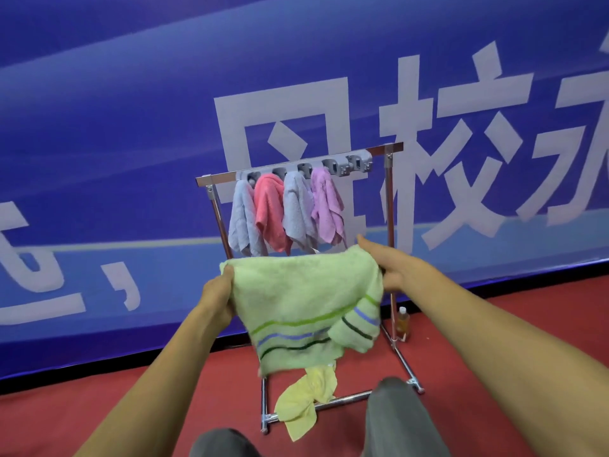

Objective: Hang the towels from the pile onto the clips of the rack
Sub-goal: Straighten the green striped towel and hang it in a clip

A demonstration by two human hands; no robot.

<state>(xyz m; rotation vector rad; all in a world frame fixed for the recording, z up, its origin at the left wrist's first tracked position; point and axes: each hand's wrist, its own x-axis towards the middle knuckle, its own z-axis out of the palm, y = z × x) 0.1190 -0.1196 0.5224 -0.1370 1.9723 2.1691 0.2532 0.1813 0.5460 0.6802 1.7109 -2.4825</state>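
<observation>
Towel (296,298), top edge stretched sideways between hands (216,296) (393,272), hangs stripes down.

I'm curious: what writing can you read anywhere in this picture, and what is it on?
"校": large white character on the blue banner, clear.
"母" (probably): white character just left of it, partly hidden behind the rack.
",": white comma on the banner, further left.
White characters cut off at the banner's left and right edges: not readable.
Any label on the bottle by the rack's foot: too small to read.
</observation>
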